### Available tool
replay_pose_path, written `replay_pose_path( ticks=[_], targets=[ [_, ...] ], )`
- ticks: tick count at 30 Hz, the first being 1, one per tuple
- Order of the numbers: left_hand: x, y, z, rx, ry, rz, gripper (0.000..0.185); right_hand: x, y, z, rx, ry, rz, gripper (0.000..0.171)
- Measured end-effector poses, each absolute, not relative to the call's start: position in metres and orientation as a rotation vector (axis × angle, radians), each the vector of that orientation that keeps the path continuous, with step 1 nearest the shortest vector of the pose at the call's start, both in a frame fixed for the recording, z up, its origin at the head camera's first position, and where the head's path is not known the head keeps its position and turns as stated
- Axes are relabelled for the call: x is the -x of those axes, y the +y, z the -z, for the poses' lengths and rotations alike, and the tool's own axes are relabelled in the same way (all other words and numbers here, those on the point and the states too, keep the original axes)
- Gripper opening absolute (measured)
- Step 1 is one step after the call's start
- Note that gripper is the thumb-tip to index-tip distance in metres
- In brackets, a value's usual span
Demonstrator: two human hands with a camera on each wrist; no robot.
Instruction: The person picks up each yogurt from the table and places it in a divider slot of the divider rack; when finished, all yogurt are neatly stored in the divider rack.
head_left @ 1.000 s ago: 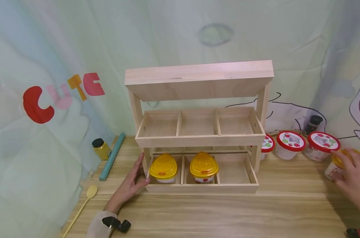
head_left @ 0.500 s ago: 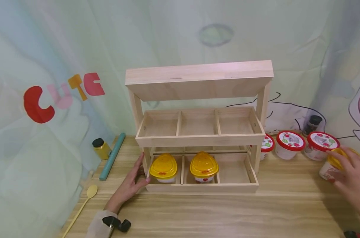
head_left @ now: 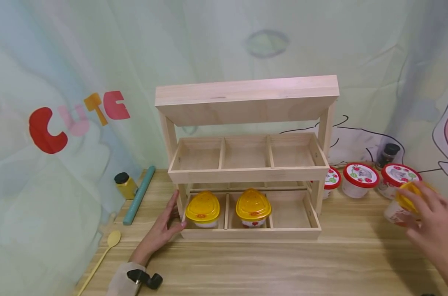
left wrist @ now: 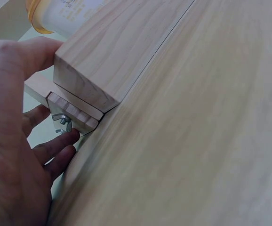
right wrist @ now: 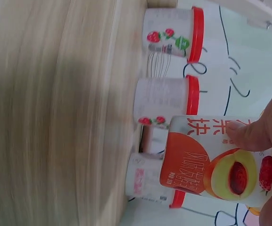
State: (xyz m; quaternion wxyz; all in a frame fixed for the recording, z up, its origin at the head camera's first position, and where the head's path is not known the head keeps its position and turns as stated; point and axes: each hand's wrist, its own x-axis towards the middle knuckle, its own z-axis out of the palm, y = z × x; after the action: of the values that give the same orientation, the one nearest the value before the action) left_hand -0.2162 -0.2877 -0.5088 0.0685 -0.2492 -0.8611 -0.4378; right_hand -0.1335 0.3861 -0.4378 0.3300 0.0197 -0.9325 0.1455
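At far right, right hand (head_left: 432,228) grips yellow-lid cup (head_left: 403,205) lifted off tabletop (head_left: 246,267); left hand (head_left: 161,230), fingers relaxed, braces wooden rack (head_left: 246,164). Next, likely: carry leftward into empty lower-right compartment.

The left hand (head_left: 160,230) rests against the wooden rack (head_left: 246,164) (bottom left corner). Right of the rack, the right hand (head_left: 432,222) grips a yellow-lidded cup (head_left: 403,203).

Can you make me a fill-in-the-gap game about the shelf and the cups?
The right hand holds a cup with a ___ lid.
The shelf's bottom row holds ___ cups.
The left hand touches the shelf's ___ end.
The cups standing on the table have ___ lids.

Missing words: yellow, two, left, red
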Motion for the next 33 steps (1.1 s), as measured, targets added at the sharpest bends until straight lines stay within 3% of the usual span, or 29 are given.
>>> replay_pose_path(
  ticks=[15,27,28,31,32,33],
  targets=[
    [0.216,-0.288,0.511,0.742,-2.602,1.312,0.102,0.128,0.357,0.433,-0.239,-2.36,-0.503,0.078],
    [0.216,-0.288,0.51,0.751,-2.599,1.302,0.102,0.128,0.327,0.432,-0.335,-2.375,-0.539,0.09],
    [0.216,-0.288,0.51,0.752,-2.598,1.302,0.102,0.128,0.325,0.431,-0.354,-2.369,-0.553,0.088],
    [0.217,-0.288,0.51,0.748,-2.601,1.298,0.102,0.128,0.319,0.43,-0.41,-2.341,-0.592,0.05],
    [0.217,-0.288,0.51,0.746,-2.604,1.295,0.102,0.128,0.317,0.43,-0.423,-2.334,-0.6,0.043],
    [0.217,-0.288,0.51,0.744,-2.605,1.293,0.102,0.127,0.315,0.429,-0.435,-2.329,-0.603,0.046]
  ],
)
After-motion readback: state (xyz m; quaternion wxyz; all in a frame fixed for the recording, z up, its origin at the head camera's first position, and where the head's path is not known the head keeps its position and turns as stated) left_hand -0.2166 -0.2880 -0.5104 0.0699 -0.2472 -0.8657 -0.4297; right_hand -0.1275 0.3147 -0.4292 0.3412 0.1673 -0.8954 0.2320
